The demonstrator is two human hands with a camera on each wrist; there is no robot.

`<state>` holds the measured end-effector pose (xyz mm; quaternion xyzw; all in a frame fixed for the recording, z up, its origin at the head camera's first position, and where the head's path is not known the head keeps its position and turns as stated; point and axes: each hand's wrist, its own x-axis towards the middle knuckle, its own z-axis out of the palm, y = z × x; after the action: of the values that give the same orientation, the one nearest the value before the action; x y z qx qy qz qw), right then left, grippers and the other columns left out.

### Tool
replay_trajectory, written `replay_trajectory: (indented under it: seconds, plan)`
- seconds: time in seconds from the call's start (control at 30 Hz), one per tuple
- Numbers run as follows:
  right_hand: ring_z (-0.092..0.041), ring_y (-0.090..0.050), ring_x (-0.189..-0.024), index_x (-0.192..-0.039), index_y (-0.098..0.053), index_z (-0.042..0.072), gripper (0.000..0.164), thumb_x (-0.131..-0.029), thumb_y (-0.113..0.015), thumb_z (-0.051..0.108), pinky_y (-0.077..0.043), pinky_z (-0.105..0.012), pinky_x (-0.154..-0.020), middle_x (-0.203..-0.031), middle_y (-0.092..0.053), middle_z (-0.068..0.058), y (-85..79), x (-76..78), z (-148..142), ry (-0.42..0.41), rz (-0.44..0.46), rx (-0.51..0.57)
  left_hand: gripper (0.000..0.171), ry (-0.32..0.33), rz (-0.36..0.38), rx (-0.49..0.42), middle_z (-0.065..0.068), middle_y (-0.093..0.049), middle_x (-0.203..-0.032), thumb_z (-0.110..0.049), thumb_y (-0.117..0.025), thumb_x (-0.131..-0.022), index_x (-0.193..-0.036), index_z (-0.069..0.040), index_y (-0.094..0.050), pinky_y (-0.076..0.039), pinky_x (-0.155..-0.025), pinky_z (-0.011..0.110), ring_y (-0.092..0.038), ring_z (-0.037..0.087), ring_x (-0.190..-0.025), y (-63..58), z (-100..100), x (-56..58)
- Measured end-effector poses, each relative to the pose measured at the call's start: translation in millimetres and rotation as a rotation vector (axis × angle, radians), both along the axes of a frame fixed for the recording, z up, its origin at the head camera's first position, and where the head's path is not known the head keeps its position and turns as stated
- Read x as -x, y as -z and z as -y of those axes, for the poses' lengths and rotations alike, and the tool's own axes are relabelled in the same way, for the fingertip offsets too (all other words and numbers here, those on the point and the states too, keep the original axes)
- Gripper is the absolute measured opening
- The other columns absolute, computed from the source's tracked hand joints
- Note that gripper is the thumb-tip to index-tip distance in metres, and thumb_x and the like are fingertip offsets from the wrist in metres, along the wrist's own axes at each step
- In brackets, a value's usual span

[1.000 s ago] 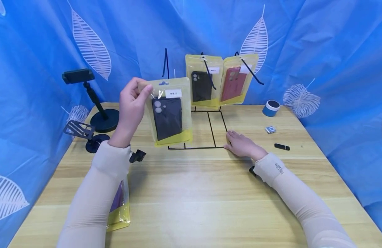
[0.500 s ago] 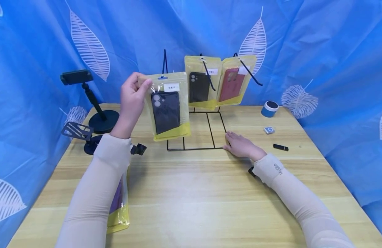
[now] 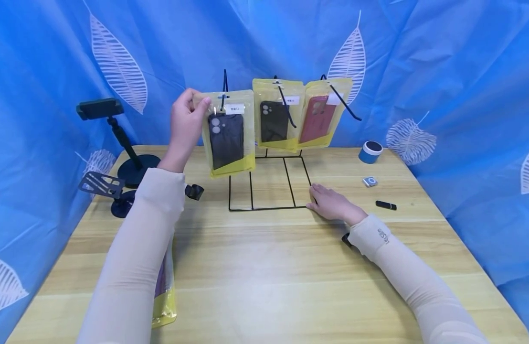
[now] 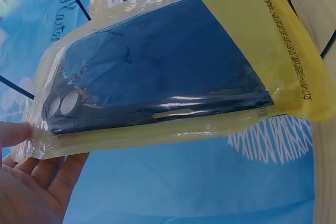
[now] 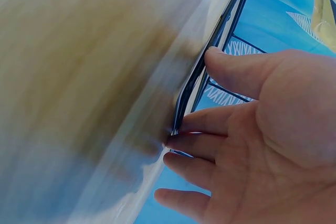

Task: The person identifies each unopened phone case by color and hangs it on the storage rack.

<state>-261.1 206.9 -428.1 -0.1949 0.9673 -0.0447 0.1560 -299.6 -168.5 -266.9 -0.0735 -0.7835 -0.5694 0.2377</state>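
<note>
My left hand [image 3: 187, 119] pinches the upper left corner of a clear-and-yellow pouch [image 3: 249, 129] with a black phone case [image 3: 227, 143] inside. The left hook [image 3: 225, 79] of a black wire display rack [image 3: 269, 209] passes through the pouch's hang hole, its tip showing in front. In the left wrist view, thumb and fingers hold the pouch [image 4: 226, 124] at its label end. Low on the table, my right hand [image 3: 333, 203] grips the front right corner of the rack's base. Thumb and fingers lie about the wire [image 5: 197, 72] in the right wrist view.
Two hooks to the right carry a pouch with a black case [image 3: 274, 122] and one with a red case [image 3: 318, 119]. Two black phone stands [image 3: 137, 167] stand at left. A purple-case pouch [image 3: 164, 306] lies partly under my left arm. A blue jar [image 3: 370, 153] stands at right.
My left hand has moved the pouch up, back and slightly left, and the left hook now comes through its hang hole. My right hand stays on the rack's corner.
</note>
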Motion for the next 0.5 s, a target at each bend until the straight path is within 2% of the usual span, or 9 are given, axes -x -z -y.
replay_trajectory:
  seconds: [0.3, 0.5]
  plan:
    - [-0.040, -0.018, -0.151, -0.154, -0.024, -0.005, 0.069, -0.106, -0.043, 0.039, -0.019, -0.056, -0.123, -0.162, -0.019, -0.025, 0.5, 2.3, -1.8, 0.006, -0.005, 0.011, 0.017, -0.050, 0.082, 0.050, -0.004, -0.042, -0.068, -0.037, -0.056, -0.101, -0.097, -0.021, -0.057, -0.031, -0.052, 0.025, -0.039, 0.011, -0.060, -7.1, -0.1, 23.8]
    - [-0.039, -0.018, -0.152, -0.154, -0.024, -0.005, 0.068, -0.106, -0.042, 0.040, -0.019, -0.056, -0.123, -0.163, -0.018, -0.024, 0.9, 1.2, -0.7, 0.004, -0.001, 0.003, 0.016, -0.080, 0.123, 0.090, -0.004, -0.038, -0.066, -0.038, -0.055, -0.101, -0.096, -0.023, -0.055, -0.030, -0.052, 0.026, -0.036, 0.011, -0.058, -7.1, 0.7, 38.6]
